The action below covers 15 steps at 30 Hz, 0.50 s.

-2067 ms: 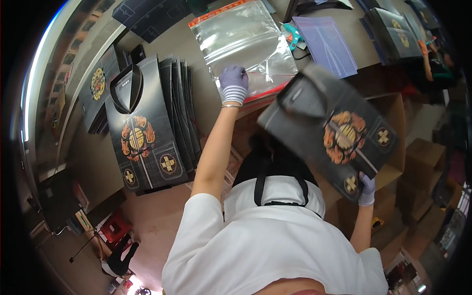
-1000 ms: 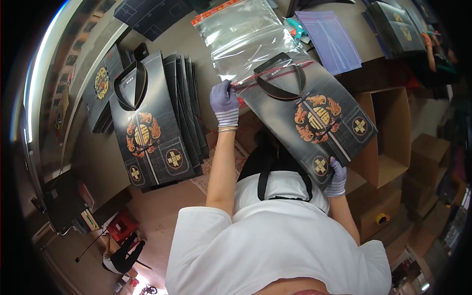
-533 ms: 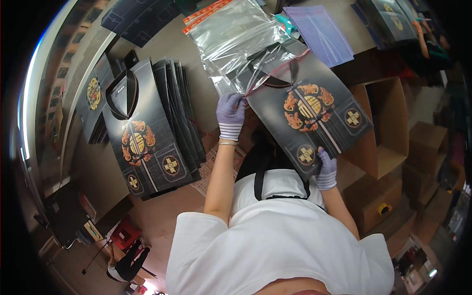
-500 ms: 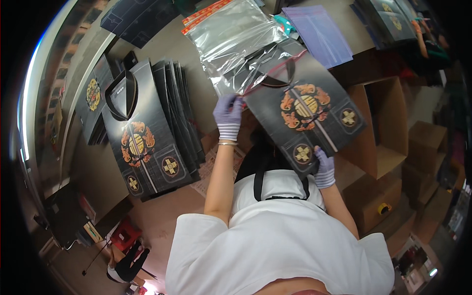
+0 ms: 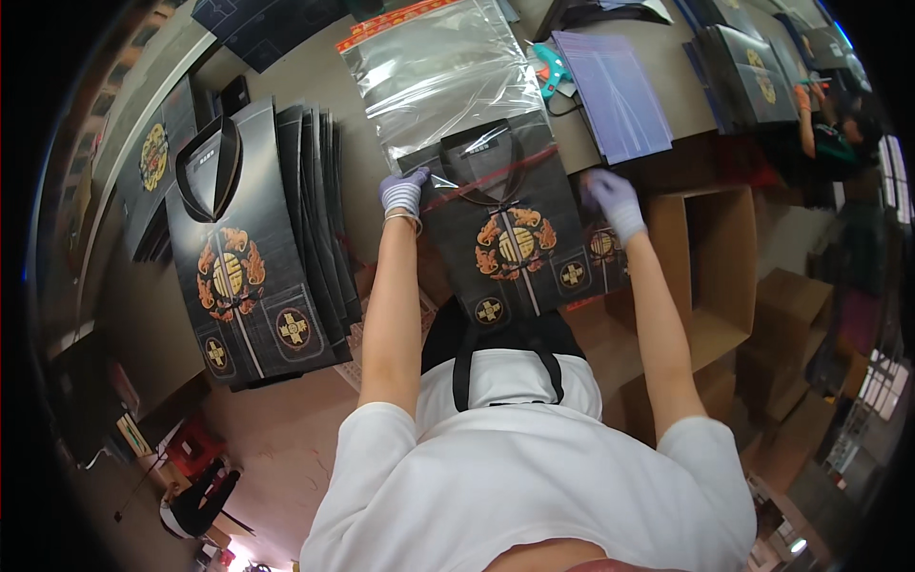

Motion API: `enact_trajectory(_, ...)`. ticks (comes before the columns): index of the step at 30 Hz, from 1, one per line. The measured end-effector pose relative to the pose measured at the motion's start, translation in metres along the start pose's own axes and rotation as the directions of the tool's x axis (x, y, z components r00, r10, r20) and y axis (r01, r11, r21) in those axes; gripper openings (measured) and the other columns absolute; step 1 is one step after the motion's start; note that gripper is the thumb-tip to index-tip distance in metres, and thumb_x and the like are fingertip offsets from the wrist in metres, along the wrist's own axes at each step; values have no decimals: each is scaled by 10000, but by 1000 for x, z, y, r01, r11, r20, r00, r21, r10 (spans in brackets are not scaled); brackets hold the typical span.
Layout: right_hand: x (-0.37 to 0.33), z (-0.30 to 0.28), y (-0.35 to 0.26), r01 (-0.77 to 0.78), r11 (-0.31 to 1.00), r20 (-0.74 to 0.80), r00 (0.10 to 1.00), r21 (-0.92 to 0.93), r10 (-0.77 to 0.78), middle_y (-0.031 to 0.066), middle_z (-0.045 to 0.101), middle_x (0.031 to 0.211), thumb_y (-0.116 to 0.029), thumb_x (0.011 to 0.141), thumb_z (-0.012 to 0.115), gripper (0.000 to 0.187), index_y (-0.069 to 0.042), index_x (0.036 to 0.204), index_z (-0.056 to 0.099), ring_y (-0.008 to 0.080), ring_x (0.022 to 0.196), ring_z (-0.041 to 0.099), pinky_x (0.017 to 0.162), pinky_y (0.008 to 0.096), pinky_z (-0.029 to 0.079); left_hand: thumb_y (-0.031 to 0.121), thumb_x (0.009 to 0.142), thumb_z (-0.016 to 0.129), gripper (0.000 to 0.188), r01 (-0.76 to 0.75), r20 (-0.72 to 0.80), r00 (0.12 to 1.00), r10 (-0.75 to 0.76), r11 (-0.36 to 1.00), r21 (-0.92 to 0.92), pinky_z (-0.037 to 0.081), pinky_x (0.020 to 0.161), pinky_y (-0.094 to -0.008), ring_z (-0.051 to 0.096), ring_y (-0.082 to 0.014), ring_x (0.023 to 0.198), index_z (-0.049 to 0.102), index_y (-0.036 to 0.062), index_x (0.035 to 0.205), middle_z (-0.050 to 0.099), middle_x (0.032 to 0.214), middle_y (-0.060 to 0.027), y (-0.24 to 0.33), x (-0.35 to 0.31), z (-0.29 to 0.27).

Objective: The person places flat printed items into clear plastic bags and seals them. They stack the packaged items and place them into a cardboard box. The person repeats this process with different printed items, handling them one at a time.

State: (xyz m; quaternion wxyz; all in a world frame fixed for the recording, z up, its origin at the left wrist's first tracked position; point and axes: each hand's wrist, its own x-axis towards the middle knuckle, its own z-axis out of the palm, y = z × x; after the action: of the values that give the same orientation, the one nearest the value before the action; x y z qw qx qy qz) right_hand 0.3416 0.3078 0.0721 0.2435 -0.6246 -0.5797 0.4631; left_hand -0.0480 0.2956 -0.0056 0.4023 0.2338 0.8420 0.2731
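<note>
A black paper gift bag (image 5: pixel 467 253) with a round gold-and-orange emblem lies in front of me, partly over the table's near edge. A thin red line crosses it near its dark handle. Its top meets a pile of clear plastic bags (image 5: pixel 448 76) with red-orange strips at their far end. My left hand (image 5: pixel 405 191), in a purple-and-white striped glove, is closed at the gift bag's upper left corner, on the edge of the clear plastic. My right hand (image 5: pixel 615 202), gloved alike, is just off the gift bag's right edge; its fingers are blurred.
Several upright black gift bags (image 5: pixel 233 257) stand at left. Purple flat sheets (image 5: pixel 615 100) lie beyond my right hand, beside a teal glue gun (image 5: pixel 551 71). An open cardboard box (image 5: pixel 710 267) stands at right. A co-worker's arm (image 5: pixel 806 119) shows at far right.
My right hand has left the gift bag's lower corner and moved up and away to its right side. The gift bag has swung straighter and moved left with my left hand.
</note>
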Motion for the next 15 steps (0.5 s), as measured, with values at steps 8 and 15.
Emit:
enact_trajectory(8,114,54,-17,-33,945,-99,995,-324,1,136,641,807,-275,738,650,270,-44,877,649,235,693,611,676,316,464,151,722,704,333,-297,-184,953,242,866,-401,478,715,-288,598,-159,743,603,-44,972,645,863,-109,5,-39,8)
enact_trajectory(15,123,49,-16,10,975,-199,978,-222,-55,105,643,782,-222,750,670,242,-16,873,644,167,682,590,654,286,456,61,770,643,200,-248,-229,965,126,721,-648,463,644,-217,553,-95,676,616,-29,946,609,770,-33,5,-61,10)
